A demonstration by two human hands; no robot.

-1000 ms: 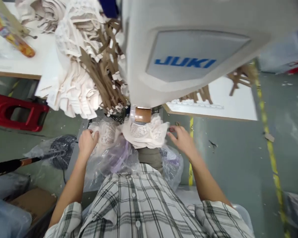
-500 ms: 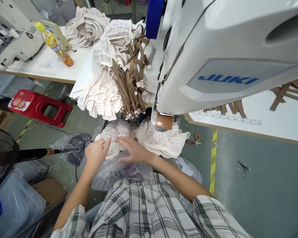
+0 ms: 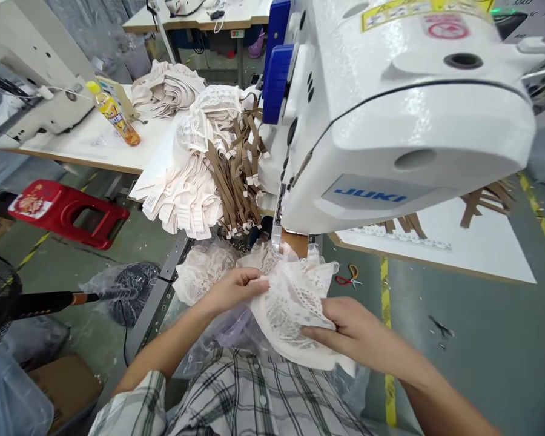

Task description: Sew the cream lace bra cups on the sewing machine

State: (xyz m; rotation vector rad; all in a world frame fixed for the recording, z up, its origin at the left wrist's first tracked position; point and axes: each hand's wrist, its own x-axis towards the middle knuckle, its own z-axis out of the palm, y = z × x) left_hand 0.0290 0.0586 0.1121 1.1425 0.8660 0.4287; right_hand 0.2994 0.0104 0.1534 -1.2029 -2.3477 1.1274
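A cream lace bra (image 3: 286, 315) is stretched between my hands in front of the sewing machine (image 3: 372, 175). My left hand (image 3: 237, 289) pinches its left edge with thumb and fingers. On the right side, my right hand (image 3: 345, 324) grips the lace, thumb on top and fingers partly behind it. More cream lace pieces (image 3: 204, 269) lie bunched to the left, below the machine's sewing head. Part of the bra reaches up near the machine's brown-tinted guard (image 3: 293, 243); whether it lies under the needle is hidden.
Stacked cream garments (image 3: 186, 181) and brown straps (image 3: 234, 175) lie behind on the left table, near a drink bottle (image 3: 115, 115). A red stool (image 3: 68, 212) and fan (image 3: 27, 303) stand left. Scissors (image 3: 349, 277) are at right, below a white board (image 3: 472, 248).
Both hands have moved right from the left lace bunch and now hold the lace bra, drawn toward my body. The head view has tilted up, showing more of the machine.
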